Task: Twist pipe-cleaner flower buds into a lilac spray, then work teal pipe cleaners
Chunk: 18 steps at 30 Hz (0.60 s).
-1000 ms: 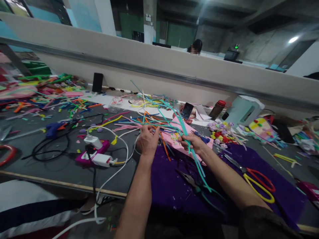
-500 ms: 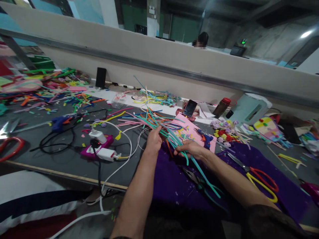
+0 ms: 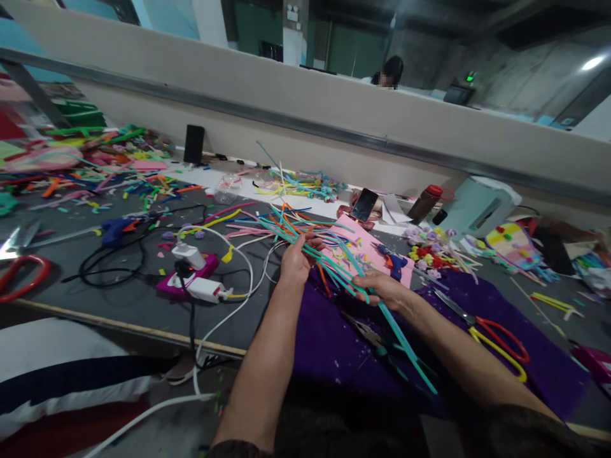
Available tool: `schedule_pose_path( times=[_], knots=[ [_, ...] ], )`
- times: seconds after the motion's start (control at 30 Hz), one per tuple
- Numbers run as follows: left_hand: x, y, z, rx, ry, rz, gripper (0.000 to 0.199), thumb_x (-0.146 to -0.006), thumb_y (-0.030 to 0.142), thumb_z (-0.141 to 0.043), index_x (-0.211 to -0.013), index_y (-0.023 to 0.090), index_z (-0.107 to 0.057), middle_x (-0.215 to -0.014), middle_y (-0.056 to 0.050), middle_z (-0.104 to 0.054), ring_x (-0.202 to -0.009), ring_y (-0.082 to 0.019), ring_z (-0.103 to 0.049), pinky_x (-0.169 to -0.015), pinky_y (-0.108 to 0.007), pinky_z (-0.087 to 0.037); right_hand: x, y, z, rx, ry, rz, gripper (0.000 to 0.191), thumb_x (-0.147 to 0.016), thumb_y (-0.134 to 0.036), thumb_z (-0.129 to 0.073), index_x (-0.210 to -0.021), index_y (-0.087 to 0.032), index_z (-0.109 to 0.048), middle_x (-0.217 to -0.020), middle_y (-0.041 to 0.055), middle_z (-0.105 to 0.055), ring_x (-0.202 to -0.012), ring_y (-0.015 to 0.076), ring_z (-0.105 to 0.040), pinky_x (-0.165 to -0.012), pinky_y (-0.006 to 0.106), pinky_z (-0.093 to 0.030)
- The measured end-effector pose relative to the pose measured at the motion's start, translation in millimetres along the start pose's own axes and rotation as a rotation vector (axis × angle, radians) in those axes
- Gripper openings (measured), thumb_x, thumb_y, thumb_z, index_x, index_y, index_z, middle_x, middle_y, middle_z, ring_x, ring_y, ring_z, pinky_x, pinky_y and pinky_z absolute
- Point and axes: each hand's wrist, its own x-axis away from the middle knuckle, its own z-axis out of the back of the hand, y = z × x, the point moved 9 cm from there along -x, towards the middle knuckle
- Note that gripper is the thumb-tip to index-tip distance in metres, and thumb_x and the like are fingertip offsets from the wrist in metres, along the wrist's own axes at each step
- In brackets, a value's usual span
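Observation:
My left hand (image 3: pixel 296 261) is closed round a bundle of teal pipe cleaners (image 3: pixel 329 266) above the middle of the table. To its right, my right hand (image 3: pixel 382 289) has its fingers closed on teal stems, and a longer teal length (image 3: pixel 403 343) runs from it toward the lower right. More pipe cleaners in pink, orange and blue lie loosely behind the hands. Pliers (image 3: pixel 365 331) rest on the purple cloth (image 3: pixel 319 331) below the bundle. Behind my right hand, a blue glue gun (image 3: pixel 395 262) lies on a pink sheet (image 3: pixel 351 224) with small cut bits.
Red-and-yellow-handled scissors (image 3: pixel 482 327) lie at right. At left are a power strip (image 3: pixel 172 289) with cables, another glue gun (image 3: pixel 114 232) and red-handled scissors (image 3: pixel 28 273). A phone (image 3: pixel 364 205), a bottle (image 3: pixel 424 203) and flower pieces stand behind. A seated person's leg (image 3: pixel 62 362) shows lower left.
My right hand has shifted slightly right, away from the left, and the teal lengths in it reach farther toward the lower right. My left hand stays on the bundle.

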Motion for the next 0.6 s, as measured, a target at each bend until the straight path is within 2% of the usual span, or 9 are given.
schedule_pose_path(
  times=[0.07,0.13,0.23,0.37,0.43,0.53,0.6],
  knots=[
    [0,5,3.0,0.059,0.026,-0.025,0.017,-0.081,0.027,-0.048,-0.076,0.012,-0.056,-0.046,0.003,-0.051,-0.04,-0.008,-0.051,-0.044,-0.019,-0.041,7,3,7,-0.005,0.017,-0.019,0.029,-0.071,-0.036,-0.059,-0.076,-0.007,-0.062,-0.047,-0.0026,-0.049,-0.028,0.0005,-0.032,-0.028,0.014,-0.017],
    [1,6,-0.2,0.121,-0.015,0.012,0.021,-0.082,0.029,-0.047,-0.069,0.014,-0.053,-0.038,0.008,-0.036,-0.029,-0.004,-0.037,-0.035,-0.015,-0.031,16,4,16,-0.02,0.042,-0.033,0.028,-0.071,-0.036,-0.06,-0.073,-0.008,-0.06,-0.046,-0.0044,-0.045,-0.029,0.0004,-0.03,-0.028,0.014,-0.015],
    [7,3,-15.0,0.195,-0.165,0.148,0.028,-0.086,0.029,-0.039,-0.063,0.015,-0.048,-0.036,0.009,-0.025,-0.025,-0.003,-0.022,-0.029,-0.014,-0.016,28,-5,37,-0.066,0.133,-0.015,0.028,-0.071,-0.037,-0.061,-0.072,-0.009,-0.059,-0.046,-0.0054,-0.042,-0.029,-0.0003,-0.025,-0.029,0.014,-0.013],
    [19,2,-33.1,0.22,-0.33,0.271,0.03,-0.088,0.028,-0.033,-0.066,0.015,-0.048,-0.037,0.009,-0.022,-0.025,-0.003,-0.018,-0.029,-0.015,-0.008,31,-34,54,-0.115,0.235,0.096,0.027,-0.07,-0.035,-0.062,-0.077,-0.009,-0.059,-0.05,-0.0046,-0.043,-0.032,-0.001,-0.024,-0.031,0.015,-0.014],
    [23,6,-38.7,0.215,-0.381,0.279,0.03,-0.089,0.027,-0.031,-0.068,0.014,-0.049,-0.037,0.009,-0.021,-0.026,-0.003,-0.017,-0.029,-0.015,-0.006,20,-51,51,-0.089,0.225,0.161,0.027,-0.07,-0.034,-0.062,-0.082,-0.01,-0.06,-0.054,-0.0034,-0.045,-0.034,-0.0007,-0.026,-0.032,0.016,-0.015],
    [27,15,-41.6,0.192,-0.419,0.243,0.031,-0.089,0.027,-0.03,-0.069,0.015,-0.05,-0.037,0.008,-0.021,-0.026,-0.003,-0.017,-0.03,-0.016,-0.007,-12,-67,45,0.04,0.256,0.238,0.027,-0.069,-0.031,-0.062,-0.087,-0.011,-0.061,-0.061,-0.0007,-0.051,-0.037,0.0006,-0.031,-0.034,0.017,-0.019],
    [28,21,-39.4,0.173,-0.405,0.209,0.03,-0.089,0.028,-0.032,-0.07,0.015,-0.051,-0.037,0.008,-0.022,-0.026,-0.004,-0.017,-0.029,-0.016,-0.008,-40,-68,42,0.167,0.304,0.209,0.026,-0.068,-0.031,-0.061,-0.085,-0.012,-0.061,-0.063,0.0012,-0.054,-0.037,0.002,-0.034,-0.034,0.018,-0.021]
  ],
)
